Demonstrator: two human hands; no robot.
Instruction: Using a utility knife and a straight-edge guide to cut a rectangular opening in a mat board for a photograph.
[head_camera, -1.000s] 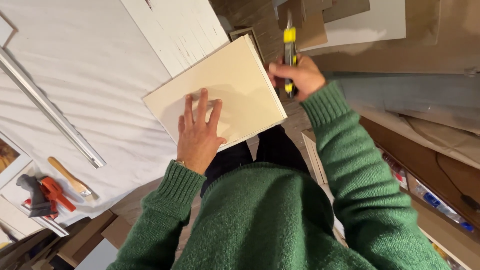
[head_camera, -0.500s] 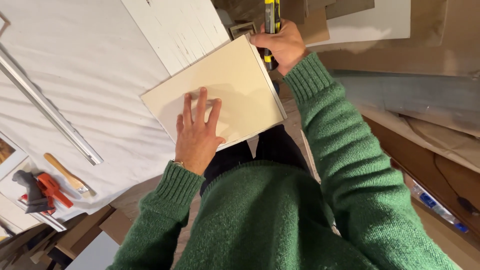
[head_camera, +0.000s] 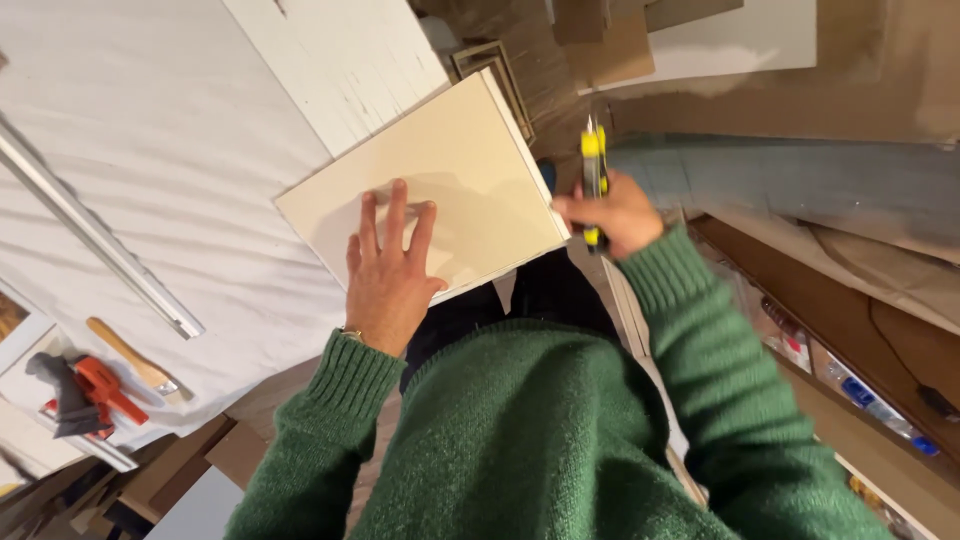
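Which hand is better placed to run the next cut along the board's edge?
Probably the right hand: it grips the yellow utility knife right beside the cream board's right edge. The left hand lies flat on the board, pinning it down.

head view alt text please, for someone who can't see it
A person in a green sweater presses the left hand flat on a cream board while the right hand holds a yellow utility knife at its right edge. A white sheet covers the table.

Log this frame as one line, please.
left hand flat on cream board | right hand grips yellow utility knife at board's edge
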